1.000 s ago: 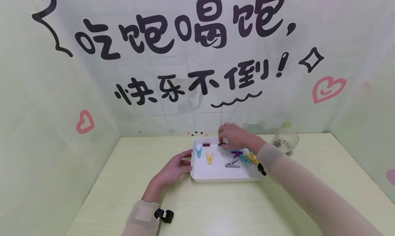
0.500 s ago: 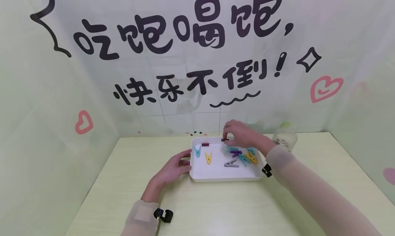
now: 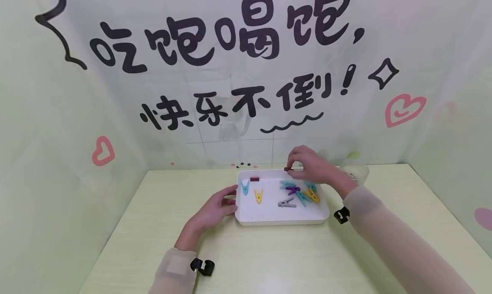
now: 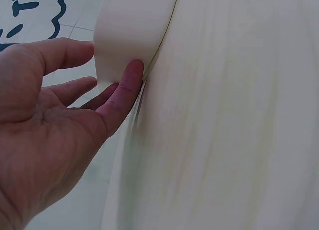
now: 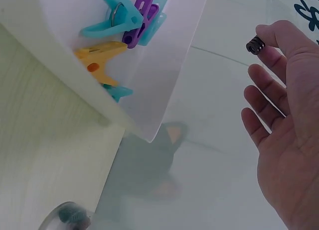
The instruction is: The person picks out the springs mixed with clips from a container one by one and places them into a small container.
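At the back edge of the white tray [image 3: 282,222], my right hand [image 3: 313,168] pinches a small dark ribbed cylinder [image 5: 255,45] between thumb and index finger. Its other fingers are apart and lightly bent in the right wrist view. My left hand [image 3: 213,208] touches the tray's left end wall with extended fingertips [image 4: 130,73]. Inside the tray lie a dark red block-like piece [image 3: 255,179], a blue clothespin [image 3: 245,187] and a yellow clothespin [image 3: 259,195] on the left. A grey clothespin [image 3: 287,203] and a purple clothespin [image 3: 293,190] lie among several others on the right.
A clear jar [image 3: 355,172] stands behind the right forearm, partly hidden; its contents are hard to make out. The pale wooden table [image 3: 269,260] ends at a printed cloth wall [image 3: 215,153] behind the tray.
My right hand has moved up and to the right with the small ribbed cylinder, from inside the tray to its back rim. The left hand has stayed at the tray's left end.
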Demonstrator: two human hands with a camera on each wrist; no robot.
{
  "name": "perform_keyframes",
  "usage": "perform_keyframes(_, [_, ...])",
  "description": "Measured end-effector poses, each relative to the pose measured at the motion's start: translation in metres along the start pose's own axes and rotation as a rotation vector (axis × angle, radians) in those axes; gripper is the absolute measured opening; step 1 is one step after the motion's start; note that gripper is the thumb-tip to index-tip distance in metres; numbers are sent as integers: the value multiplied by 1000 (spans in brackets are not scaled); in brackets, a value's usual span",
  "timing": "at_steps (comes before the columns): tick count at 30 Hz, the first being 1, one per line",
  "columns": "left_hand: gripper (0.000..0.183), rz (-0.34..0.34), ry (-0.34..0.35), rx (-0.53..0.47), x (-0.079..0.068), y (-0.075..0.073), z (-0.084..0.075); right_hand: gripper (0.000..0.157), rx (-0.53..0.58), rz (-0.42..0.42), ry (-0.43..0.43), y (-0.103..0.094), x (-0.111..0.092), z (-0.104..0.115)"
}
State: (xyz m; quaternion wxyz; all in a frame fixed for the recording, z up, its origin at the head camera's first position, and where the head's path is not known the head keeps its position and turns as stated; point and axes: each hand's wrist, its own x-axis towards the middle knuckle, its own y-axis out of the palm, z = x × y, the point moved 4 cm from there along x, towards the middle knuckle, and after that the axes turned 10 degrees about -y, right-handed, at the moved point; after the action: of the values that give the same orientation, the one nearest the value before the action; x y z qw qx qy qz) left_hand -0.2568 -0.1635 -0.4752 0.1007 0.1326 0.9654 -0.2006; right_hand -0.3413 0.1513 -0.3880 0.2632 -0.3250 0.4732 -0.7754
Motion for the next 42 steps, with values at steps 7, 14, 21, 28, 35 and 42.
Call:
perform_keyframes(7, [65,1,9,0,0,-1,1,4,26,-76,14,-12,-14,-2])
perform_keyframes(14, [65,-2,10,1,0,-1,0,6,47,-133,50,-22,-30,-8])
perform_keyframes(21, [65,-2,11,2,0,-1,0,6,24,-182,70,-29,-49,-19])
perform_keyframes(28, [65,1,7,1,0,-1,-1,8,23,-234,99,-37,-68,-26])
perform_keyframes(35, [64,3,3,2,0,-1,0,6,22,-292,117,-44,-87,-35])
perform_keyframes(42, [64,6,8,-2,0,-1,0,7,-2,-350,142,-50,-110,-42])
